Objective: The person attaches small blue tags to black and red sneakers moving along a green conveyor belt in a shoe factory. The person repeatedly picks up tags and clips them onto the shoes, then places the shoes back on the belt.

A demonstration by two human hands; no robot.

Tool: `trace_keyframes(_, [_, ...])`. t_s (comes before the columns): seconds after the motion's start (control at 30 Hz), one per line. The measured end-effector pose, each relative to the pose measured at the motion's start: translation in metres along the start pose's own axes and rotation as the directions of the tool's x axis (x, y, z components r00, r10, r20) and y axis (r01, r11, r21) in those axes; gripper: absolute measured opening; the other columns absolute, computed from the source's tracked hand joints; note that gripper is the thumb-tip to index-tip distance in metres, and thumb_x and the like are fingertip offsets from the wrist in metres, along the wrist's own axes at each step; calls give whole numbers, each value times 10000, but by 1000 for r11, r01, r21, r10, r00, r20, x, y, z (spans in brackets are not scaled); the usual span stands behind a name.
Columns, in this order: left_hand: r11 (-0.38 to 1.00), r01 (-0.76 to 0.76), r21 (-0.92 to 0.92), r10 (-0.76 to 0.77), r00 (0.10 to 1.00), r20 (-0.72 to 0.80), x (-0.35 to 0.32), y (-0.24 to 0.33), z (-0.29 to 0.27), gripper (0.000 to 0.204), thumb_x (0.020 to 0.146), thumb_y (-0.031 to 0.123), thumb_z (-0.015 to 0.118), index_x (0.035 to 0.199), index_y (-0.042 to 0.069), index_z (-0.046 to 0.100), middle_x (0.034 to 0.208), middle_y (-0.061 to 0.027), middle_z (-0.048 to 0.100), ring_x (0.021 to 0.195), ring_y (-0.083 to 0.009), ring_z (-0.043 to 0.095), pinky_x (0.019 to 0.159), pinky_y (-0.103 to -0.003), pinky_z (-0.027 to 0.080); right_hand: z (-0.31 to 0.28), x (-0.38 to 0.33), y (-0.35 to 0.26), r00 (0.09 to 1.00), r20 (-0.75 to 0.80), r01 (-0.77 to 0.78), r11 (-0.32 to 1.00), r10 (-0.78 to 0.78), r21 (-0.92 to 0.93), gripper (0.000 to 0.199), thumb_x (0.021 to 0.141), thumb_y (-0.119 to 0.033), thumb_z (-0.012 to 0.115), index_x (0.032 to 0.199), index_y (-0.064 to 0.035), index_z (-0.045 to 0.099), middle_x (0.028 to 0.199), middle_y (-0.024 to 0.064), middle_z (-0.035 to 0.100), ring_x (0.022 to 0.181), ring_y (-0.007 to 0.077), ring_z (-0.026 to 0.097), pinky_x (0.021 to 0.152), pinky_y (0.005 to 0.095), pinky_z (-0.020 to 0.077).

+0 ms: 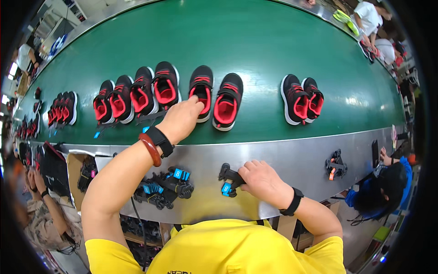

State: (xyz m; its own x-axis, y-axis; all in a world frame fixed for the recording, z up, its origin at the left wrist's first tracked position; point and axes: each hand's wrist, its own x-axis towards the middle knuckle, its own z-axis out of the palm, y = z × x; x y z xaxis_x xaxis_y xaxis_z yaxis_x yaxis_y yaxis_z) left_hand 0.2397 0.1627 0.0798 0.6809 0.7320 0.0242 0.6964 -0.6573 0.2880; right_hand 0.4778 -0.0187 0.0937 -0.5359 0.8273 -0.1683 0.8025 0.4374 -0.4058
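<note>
The black and red shoe sits on the green belt, near its front edge, w/ a matching shoe just right of it. Your left hand reaches over the metal ledge; fingers curled, tips touching the shoe's heel, not gripping. Your right hand rests on the ledge, closed on a small black strap piece w/ a blue tag. A heap of similar black pieces lies on the ledge to the left. More shoe pairs line the belt left; another pair sits right, well apart.
</note>
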Motion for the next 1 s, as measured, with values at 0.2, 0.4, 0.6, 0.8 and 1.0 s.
trace_keyframes(0.2, [972,-45,-230,9,988,-157,-2,16,17,133,838,8,574,967,21,600,984,-147,588,878,-373,622,730,-458,511,7,-7,16,997,33,-74,984,69,160,270,725,-180,784,867,-55,591,851,96,603,880,295,584,766,405,470])
trace_keyframes(0.4, [971,-121,-205,103,990,-94,-26,18,13,133,833,-12,577,961,21,589,995,-130,578,809,-364,635,682,-447,531,-22,17,25,966,193,-253,769,170,587,190,858,-158,702,857,-46,549,799,119,631,735,311,615,659,391,479])
trace_keyframes(0.6, [952,-140,-274,113,987,-113,-31,12,13,120,827,-29,580,933,21,553,941,-126,571,759,-359,630,630,-436,522,-17,56,14,924,207,-299,270,321,915,373,977,-47,429,1348,-9,439,783,66,630,583,138,642,568,283,541])
trace_keyframes(0.8, [938,-73,-338,31,991,-130,-34,5,13,147,806,-47,600,924,23,547,934,-127,574,815,-363,624,663,-444,521,-7,60,4,942,63,-216,448,331,868,426,973,-14,444,1399,-35,435,795,86,621,590,160,636,572,301,526])
trace_keyframes(1.0, [933,-35,-358,-13,992,-129,-41,-1,16,159,798,-59,601,921,20,540,937,-135,575,840,-370,619,684,-443,520,-1,67,-4,929,-66,-151,537,364,830,429,978,-50,467,1404,-12,429,779,145,630,571,225,635,568,348,508])
